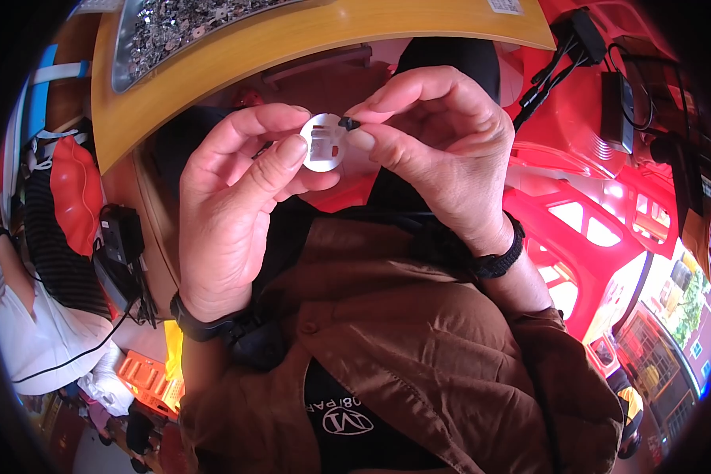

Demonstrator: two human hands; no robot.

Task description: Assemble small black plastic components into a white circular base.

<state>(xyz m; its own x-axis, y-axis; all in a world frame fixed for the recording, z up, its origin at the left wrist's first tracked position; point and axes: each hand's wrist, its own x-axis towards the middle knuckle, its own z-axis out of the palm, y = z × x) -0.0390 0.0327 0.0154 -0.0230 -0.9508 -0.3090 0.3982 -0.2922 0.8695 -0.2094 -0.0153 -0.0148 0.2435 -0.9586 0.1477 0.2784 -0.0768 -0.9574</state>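
A white round disc (321,163) with cut-out openings is held up in front of my body, pinched at its left edge between the thumb and forefinger of my left hand (227,189). My right hand (454,154) is closed in a pinch on a small black piece (348,123) at the disc's upper right edge. Whether that piece touches the disc or is fixed to it, I cannot tell. The other fingers of both hands are curled. What the black piece is does not show.
Beyond my hands a yellow wooden table (237,67) carries a metal tray (118,59) full of small shiny parts. Red plastic chairs (581,237) stand at the right, near black adapters with cables (616,110). A person in white (47,340) is at the left, above an orange basket (146,379).
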